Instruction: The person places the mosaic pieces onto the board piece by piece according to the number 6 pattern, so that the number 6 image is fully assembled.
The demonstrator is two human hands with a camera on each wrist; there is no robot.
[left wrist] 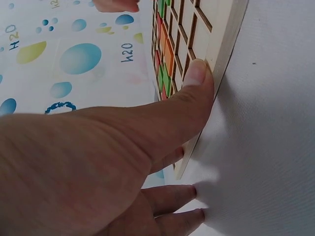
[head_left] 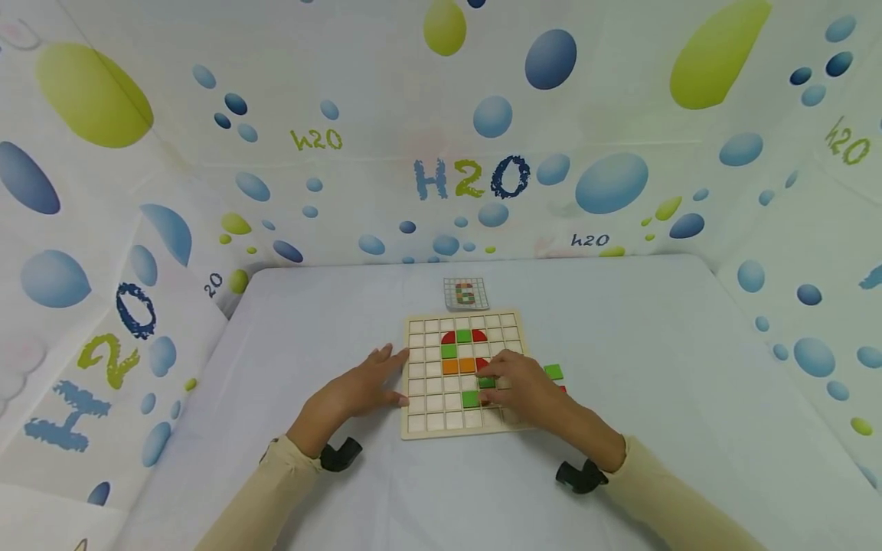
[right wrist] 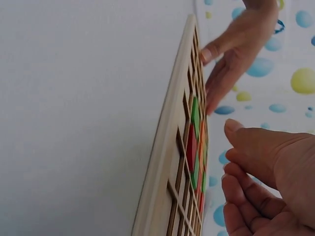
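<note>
A square wooden grid board (head_left: 427,428) lies flat on the table, with green, red and orange tiles set in several cells. My left hand (head_left: 361,386) steadies the board's left side; its thumb (left wrist: 197,73) touches the rim in the left wrist view, and the fingers spread along the edge. Over the board's right part, my right hand (head_left: 520,386) hovers near a green tile (head_left: 486,381) and a red tile (head_left: 481,363), partly covering them. In the right wrist view its thumb and fingers (right wrist: 241,189) are loosely bent, apart from the board, with nothing visible between them.
Behind the board lies a small pattern card (head_left: 465,294) with a gridded coloured figure. A loose green tile (head_left: 553,372) and a partly hidden red tile (head_left: 562,389) lie right of the board. A white cloth covers the table; a patterned curtain (head_left: 372,199) stands around it.
</note>
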